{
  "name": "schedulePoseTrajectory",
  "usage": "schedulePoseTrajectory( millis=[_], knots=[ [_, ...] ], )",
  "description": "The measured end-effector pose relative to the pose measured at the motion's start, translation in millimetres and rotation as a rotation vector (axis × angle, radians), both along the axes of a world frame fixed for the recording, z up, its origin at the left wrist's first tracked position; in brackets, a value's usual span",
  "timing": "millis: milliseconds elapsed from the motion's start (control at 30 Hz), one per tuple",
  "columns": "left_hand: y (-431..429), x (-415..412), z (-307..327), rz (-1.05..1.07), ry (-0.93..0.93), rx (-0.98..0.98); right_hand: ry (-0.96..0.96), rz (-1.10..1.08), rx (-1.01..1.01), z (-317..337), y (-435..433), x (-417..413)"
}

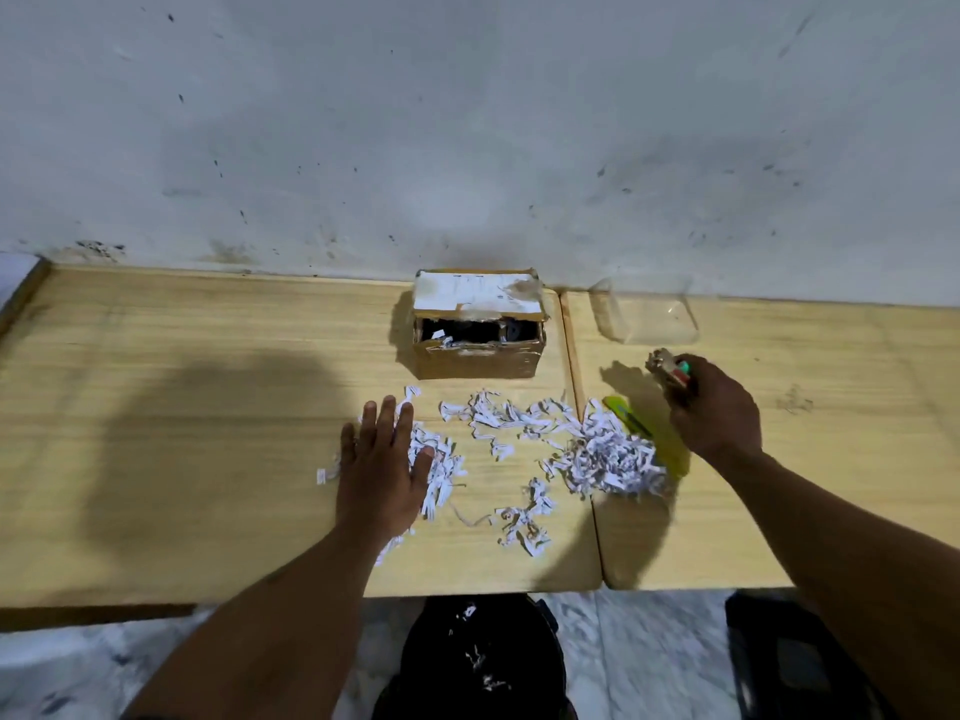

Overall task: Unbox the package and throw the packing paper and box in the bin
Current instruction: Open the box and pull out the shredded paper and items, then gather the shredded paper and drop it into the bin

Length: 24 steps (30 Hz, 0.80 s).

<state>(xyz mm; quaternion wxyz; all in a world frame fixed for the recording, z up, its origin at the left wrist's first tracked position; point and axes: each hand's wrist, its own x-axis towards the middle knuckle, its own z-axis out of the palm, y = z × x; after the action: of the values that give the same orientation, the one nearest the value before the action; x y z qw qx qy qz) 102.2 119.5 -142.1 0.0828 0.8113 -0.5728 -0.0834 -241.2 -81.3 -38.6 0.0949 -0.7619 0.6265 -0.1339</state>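
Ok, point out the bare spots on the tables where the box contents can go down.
Bare: wood left of the cardboard box and left hand; right table beyond the right hand. Crowded: shredded paper and green cutter in front of the box.

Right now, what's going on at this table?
A person is partway through unboxing. The cardboard box sits open by the wall with dark contents inside. Shredded packing paper is strewn across the table. The left hand lies flat and open on some shreds, while the right hand grips a small item, too blurred to identify. A yellow-green cutter lies beside the paper. Some shreds already lie in the black bin below.
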Motion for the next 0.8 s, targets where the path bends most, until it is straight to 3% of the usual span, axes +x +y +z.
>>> schedulePoseTrajectory(
  millis=[200,333,800],
  knots=[
    [-1,-1,-1,0.002,0.004,-0.004,0.251,-0.335,0.166,-23,10,-73],
    [-1,-2,-3,0.014,0.003,-0.011,0.226,-0.438,0.177,-36,17,-80],
    [0,-2,-1,0.011,0.02,-0.021,0.284,-0.413,0.292,-56,18,-59]
  ],
)
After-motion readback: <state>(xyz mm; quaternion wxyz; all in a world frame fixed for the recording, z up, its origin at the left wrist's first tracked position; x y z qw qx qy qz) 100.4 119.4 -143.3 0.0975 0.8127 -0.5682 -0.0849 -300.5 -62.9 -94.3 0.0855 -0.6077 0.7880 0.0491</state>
